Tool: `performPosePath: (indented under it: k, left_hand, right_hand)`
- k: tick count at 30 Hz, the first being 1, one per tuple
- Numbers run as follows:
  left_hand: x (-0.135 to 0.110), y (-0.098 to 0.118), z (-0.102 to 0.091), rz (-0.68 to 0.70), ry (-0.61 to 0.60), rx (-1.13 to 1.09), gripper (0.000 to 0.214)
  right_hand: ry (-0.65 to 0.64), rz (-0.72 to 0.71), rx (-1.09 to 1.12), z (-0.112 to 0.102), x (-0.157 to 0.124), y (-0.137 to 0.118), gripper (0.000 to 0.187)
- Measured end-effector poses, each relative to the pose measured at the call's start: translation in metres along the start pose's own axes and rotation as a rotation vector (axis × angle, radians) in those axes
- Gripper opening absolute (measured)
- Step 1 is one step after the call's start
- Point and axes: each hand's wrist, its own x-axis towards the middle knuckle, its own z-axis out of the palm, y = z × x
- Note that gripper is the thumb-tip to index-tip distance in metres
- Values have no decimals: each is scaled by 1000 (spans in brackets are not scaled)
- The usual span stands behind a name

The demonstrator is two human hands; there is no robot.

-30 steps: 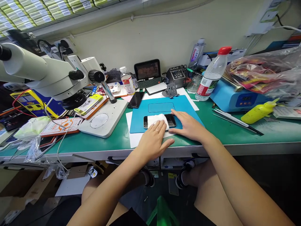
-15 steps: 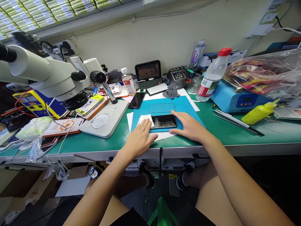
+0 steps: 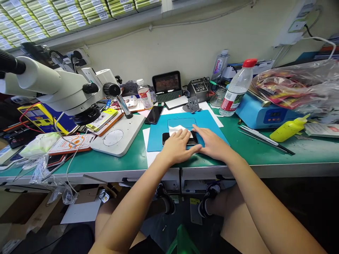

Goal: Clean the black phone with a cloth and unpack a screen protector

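Note:
A black phone (image 3: pixel 167 138) lies flat on the blue work mat (image 3: pixel 212 123) on the green bench. My left hand (image 3: pixel 177 149) rests on it with fingers stretched flat, pressing a white cloth (image 3: pixel 178 129) against the phone's face. The cloth peeks out past the fingertips. My right hand (image 3: pixel 212 143) lies flat and open on the mat, its fingers touching the phone's right end. Most of the phone is hidden under the two hands.
A white microscope (image 3: pixel 53 88) with its round base (image 3: pixel 116 135) stands at the left. A second dark phone (image 3: pixel 153 114), a small screen (image 3: pixel 166 83), a water bottle (image 3: pixel 235 90), a blue heater box (image 3: pixel 265 113), a yellow squeeze bottle (image 3: pixel 288 128) and tweezers (image 3: pixel 265 139) surround the mat.
My left hand has slid the white cloth from the phone's left end back to its middle. My right hand has stayed at the phone's right end. The camera has tilted slightly.

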Motion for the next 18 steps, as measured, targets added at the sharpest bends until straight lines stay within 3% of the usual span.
performPosePath:
  k: [6,18]
  left_hand:
    - [17,29,4,10,0,-11,85]
    - [-16,37,12,97,90,-39,85]
  right_hand:
    - [35,-11,24,1,0,4,85]
    - [32,-59,-10,1,0,3,84]
